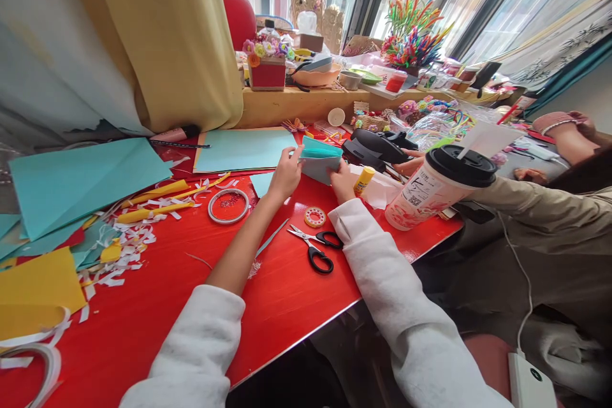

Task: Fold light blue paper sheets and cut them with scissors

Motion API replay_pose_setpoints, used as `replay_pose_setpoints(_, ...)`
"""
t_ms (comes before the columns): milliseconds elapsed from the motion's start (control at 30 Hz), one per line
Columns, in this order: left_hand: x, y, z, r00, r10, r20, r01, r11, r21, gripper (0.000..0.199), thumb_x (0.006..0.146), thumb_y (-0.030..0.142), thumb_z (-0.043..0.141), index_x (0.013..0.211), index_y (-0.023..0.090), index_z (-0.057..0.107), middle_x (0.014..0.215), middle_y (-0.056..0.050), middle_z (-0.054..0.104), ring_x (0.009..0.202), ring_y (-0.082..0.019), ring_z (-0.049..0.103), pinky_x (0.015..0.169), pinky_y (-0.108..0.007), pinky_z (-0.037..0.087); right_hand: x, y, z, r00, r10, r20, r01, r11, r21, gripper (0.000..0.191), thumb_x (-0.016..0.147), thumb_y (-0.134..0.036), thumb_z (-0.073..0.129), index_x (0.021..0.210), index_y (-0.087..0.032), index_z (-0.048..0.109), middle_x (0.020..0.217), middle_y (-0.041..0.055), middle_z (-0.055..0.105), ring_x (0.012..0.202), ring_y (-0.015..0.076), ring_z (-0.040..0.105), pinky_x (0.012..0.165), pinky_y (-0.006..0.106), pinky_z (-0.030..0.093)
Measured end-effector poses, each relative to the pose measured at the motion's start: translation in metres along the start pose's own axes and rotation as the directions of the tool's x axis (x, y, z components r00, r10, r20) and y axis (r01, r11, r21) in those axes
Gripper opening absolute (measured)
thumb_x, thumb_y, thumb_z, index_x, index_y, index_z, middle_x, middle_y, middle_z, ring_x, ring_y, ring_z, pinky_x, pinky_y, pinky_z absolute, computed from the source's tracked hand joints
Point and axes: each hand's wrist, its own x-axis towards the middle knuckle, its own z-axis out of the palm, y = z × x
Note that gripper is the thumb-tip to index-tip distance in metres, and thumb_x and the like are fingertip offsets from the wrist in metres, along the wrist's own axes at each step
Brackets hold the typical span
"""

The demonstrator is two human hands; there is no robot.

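Observation:
A folded teal paper piece (321, 159) is held up over the red table (287, 287). My left hand (287, 173) pinches its left edge, fingers closed. At its lower right corner my right hand (341, 180) grips it, the fingertips partly hidden. Black-handled scissors (316, 246) lie partly spread below my hands, beside a small round tape roll (315, 217). A yellow glue stick (364, 181) stands tilted just right of my right hand. Behind the folded piece lies a flat light-blue sheet (243, 148).
A large cup (430, 188) with a black lid stands at the right, near another person's sleeve (549, 207). Blue sheets (90, 178), yellow paper (43, 280) and white scraps (129, 245) cover the left. A tape ring (228, 206) lies left of my left hand.

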Motion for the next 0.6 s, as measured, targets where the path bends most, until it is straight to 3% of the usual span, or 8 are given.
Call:
replay_pose_setpoints(67, 0.003, 0.003, -0.006, 0.999, 0.004, -0.034, -0.004, 1.000, -0.015, 0.052, 0.083, 0.018, 0.054, 0.134, 0.022, 0.044, 0.139, -0.013, 0.036, 0.126, -0.027, 0.040, 0.106, -0.039, 0.028, 0.001, -0.001, 0.000, 1.000, -0.011, -0.002, 0.011, 1.000, 0.016, 0.039, 0.069, -0.018, 0.044, 0.106, -0.019, 0.055, 0.102, 0.0064, 0.063, 0.097, 0.0243, 0.055, 0.093, 0.049, 0.044)
replay_pose_setpoints(133, 0.008, 0.007, -0.013, 0.999, -0.034, -0.041, 0.030, 0.995, -0.092, 0.058, 0.079, 0.021, 0.062, 0.134, 0.025, 0.043, 0.136, -0.011, 0.042, 0.120, -0.026, 0.045, 0.100, -0.037, 0.034, 0.000, -0.004, 0.000, 1.000, -0.024, 0.002, 0.024, 0.999, 0.035, 0.035, 0.069, -0.018, 0.042, 0.102, -0.020, 0.056, 0.099, 0.0053, 0.063, 0.096, 0.0236, 0.055, 0.090, 0.047, 0.046)
replay_pose_setpoints(233, 0.013, 0.011, -0.020, 0.993, -0.118, 0.004, 0.116, 0.972, -0.205, 0.034, 0.079, 0.027, 0.061, 0.112, 0.022, 0.059, 0.098, -0.005, 0.063, 0.092, -0.022, 0.057, 0.083, -0.033, 0.043, -0.002, -0.010, 0.002, 0.999, -0.041, 0.015, 0.040, 0.998, 0.056, 0.029, 0.069, -0.018, 0.042, 0.094, -0.021, 0.056, 0.092, 0.0039, 0.063, 0.091, 0.0228, 0.056, 0.086, 0.045, 0.049)
replay_pose_setpoints(333, 0.014, 0.012, -0.018, 0.991, -0.136, 0.001, 0.133, 0.970, -0.203, 0.014, 0.082, 0.028, 0.054, 0.084, 0.019, 0.065, 0.072, -0.001, 0.060, 0.077, -0.019, 0.055, 0.074, -0.031, 0.043, -0.003, -0.012, 0.003, 0.999, -0.044, 0.014, 0.043, 0.997, 0.062, 0.028, 0.068, -0.018, 0.042, 0.092, -0.021, 0.056, 0.091, 0.0037, 0.063, 0.090, 0.0222, 0.056, 0.085, 0.043, 0.049)
replay_pose_setpoints(600, 0.005, 0.012, -0.013, 0.988, -0.146, -0.047, 0.139, 0.982, -0.128, 0.012, 0.074, 0.019, 0.060, 0.085, 0.020, 0.065, 0.085, -0.003, 0.062, 0.084, -0.020, 0.053, 0.081, -0.030, 0.039, 0.002, 0.003, 0.001, 0.998, -0.004, 0.056, 0.006, 1.000, -0.023, 0.022, 0.069, -0.027, 0.048, 0.084, -0.018, 0.061, 0.081, 0.0049, 0.065, 0.086, 0.0250, 0.057, 0.080, 0.045, 0.049)
